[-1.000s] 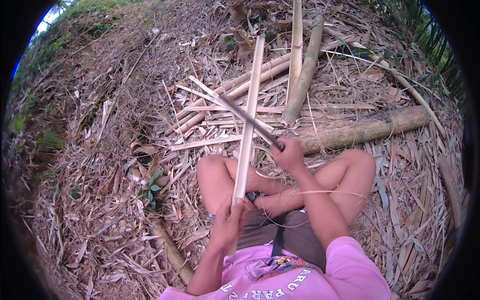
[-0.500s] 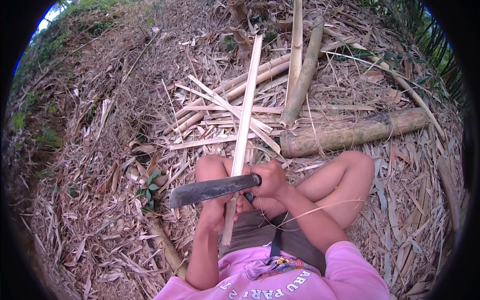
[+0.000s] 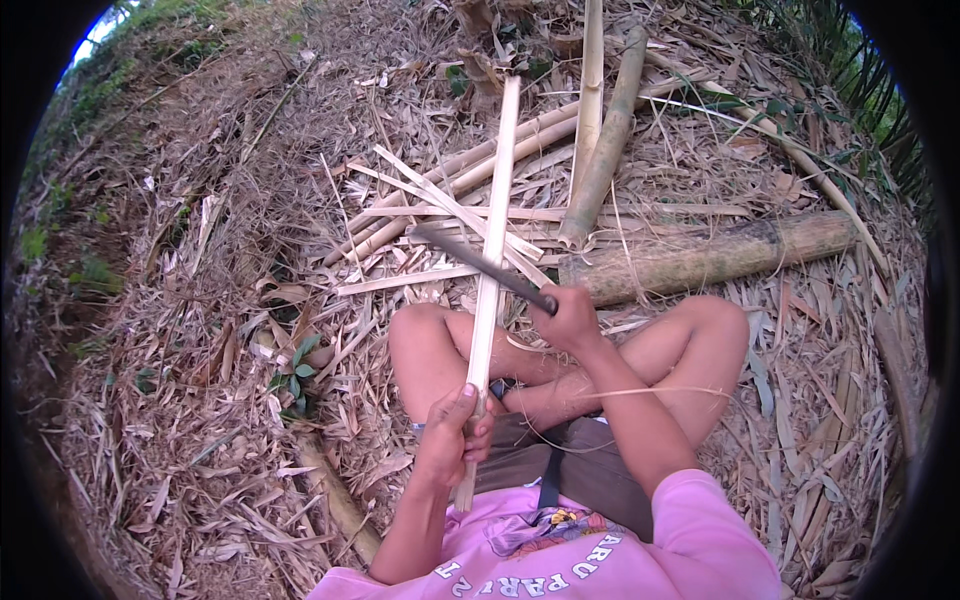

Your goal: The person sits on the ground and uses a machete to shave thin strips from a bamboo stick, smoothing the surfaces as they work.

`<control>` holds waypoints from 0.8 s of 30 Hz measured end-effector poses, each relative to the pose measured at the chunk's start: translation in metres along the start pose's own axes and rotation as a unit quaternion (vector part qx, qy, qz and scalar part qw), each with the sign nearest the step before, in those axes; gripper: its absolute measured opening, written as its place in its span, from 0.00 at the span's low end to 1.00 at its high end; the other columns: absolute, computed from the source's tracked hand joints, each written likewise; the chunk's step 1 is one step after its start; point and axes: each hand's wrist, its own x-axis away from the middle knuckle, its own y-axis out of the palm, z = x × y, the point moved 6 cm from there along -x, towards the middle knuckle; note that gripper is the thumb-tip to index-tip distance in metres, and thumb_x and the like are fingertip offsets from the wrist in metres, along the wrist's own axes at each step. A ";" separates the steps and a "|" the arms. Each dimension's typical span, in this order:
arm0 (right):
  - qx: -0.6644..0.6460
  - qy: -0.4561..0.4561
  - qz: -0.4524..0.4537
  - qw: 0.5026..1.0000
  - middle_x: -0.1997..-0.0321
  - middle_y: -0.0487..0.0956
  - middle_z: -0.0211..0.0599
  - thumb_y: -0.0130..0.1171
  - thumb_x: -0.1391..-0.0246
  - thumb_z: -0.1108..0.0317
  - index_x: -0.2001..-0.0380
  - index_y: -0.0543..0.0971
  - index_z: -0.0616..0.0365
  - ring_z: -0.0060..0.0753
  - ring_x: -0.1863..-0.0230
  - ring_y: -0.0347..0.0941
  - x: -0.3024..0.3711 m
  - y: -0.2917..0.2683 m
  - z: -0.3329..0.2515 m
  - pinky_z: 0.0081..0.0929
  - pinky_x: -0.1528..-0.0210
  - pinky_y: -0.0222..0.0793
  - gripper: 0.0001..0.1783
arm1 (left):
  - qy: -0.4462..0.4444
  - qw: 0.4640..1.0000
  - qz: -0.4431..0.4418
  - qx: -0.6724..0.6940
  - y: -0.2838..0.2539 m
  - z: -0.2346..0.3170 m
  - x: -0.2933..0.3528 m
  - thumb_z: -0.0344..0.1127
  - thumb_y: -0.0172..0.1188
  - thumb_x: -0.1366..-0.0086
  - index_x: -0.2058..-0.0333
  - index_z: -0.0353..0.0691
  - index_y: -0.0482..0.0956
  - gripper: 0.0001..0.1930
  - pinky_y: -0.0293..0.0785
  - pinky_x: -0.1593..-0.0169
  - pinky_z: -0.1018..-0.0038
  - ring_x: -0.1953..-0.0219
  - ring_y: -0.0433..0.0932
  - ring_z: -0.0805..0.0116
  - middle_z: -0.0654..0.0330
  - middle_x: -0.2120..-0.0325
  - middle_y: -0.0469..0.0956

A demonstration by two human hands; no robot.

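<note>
My left hand (image 3: 455, 440) is closed round the lower part of a long, pale bamboo strip (image 3: 489, 300), which points away from me over my crossed legs. Its near end comes out below the fist, by my pink shirt. In my right hand (image 3: 570, 322) is the handle of a machete (image 3: 480, 262). The dark blade reaches to the left across the strip, at about mid-length, with its edge turned so that it looks thin. Whether blade and strip touch, I cannot tell.
Beyond my legs lie several split bamboo strips (image 3: 400, 212). A thick bamboo log (image 3: 715, 255) rests at the right, with a thinner bamboo pole (image 3: 612, 140) behind it. Dry leaves and shavings cover the ground. A small green plant (image 3: 293, 380) grows left of my knee.
My right hand has moved the machete away from me along the strip, and the blade has turned from flat to edge-on. The strip's near end has come slightly closer to me.
</note>
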 end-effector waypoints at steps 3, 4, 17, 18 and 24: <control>0.013 -0.125 -0.070 0.990 0.84 0.76 0.45 0.69 0.65 0.55 0.83 0.79 0.55 0.48 0.80 0.77 0.019 0.010 -0.049 0.40 0.75 0.72 0.15 | 0.014 0.999 0.029 -0.011 -0.007 0.006 -0.008 0.46 0.46 0.25 0.64 0.40 0.71 0.15 0.47 0.85 0.82 0.87 0.53 0.82 0.67 0.83 0.64; 0.027 -0.160 -0.071 0.984 0.84 0.77 0.45 0.69 0.65 0.55 0.83 0.78 0.54 0.48 0.80 0.77 0.028 0.016 -0.061 0.41 0.75 0.72 0.15 | 0.008 0.999 0.044 -0.012 -0.008 0.010 -0.009 0.46 0.46 0.25 0.65 0.41 0.71 0.15 0.47 0.85 0.82 0.87 0.53 0.82 0.68 0.84 0.64; 0.035 -0.228 -0.045 0.972 0.85 0.76 0.36 0.68 0.65 0.56 0.87 0.74 0.52 0.41 0.82 0.76 0.027 0.014 -0.057 0.35 0.77 0.67 0.15 | 0.018 0.995 0.074 -0.067 -0.002 0.012 -0.003 0.43 0.46 0.25 0.66 0.42 0.69 0.13 0.46 0.85 0.82 0.87 0.54 0.82 0.67 0.84 0.62; 0.043 -0.220 -0.045 0.973 0.86 0.75 0.36 0.68 0.65 0.56 0.88 0.74 0.51 0.40 0.82 0.76 0.026 0.012 -0.056 0.34 0.77 0.66 0.16 | 0.016 0.995 0.075 -0.060 -0.003 0.013 -0.004 0.43 0.46 0.25 0.66 0.42 0.69 0.13 0.46 0.85 0.82 0.87 0.54 0.82 0.67 0.84 0.62; 0.068 -0.051 0.011 0.996 0.85 0.77 0.44 0.68 0.58 0.53 0.80 0.82 0.58 0.46 0.80 0.77 0.008 0.000 0.005 0.39 0.75 0.70 0.17 | 0.023 0.995 0.050 -0.086 -0.008 0.010 0.009 0.46 0.47 0.25 0.66 0.41 0.70 0.15 0.48 0.86 0.82 0.88 0.54 0.81 0.68 0.85 0.62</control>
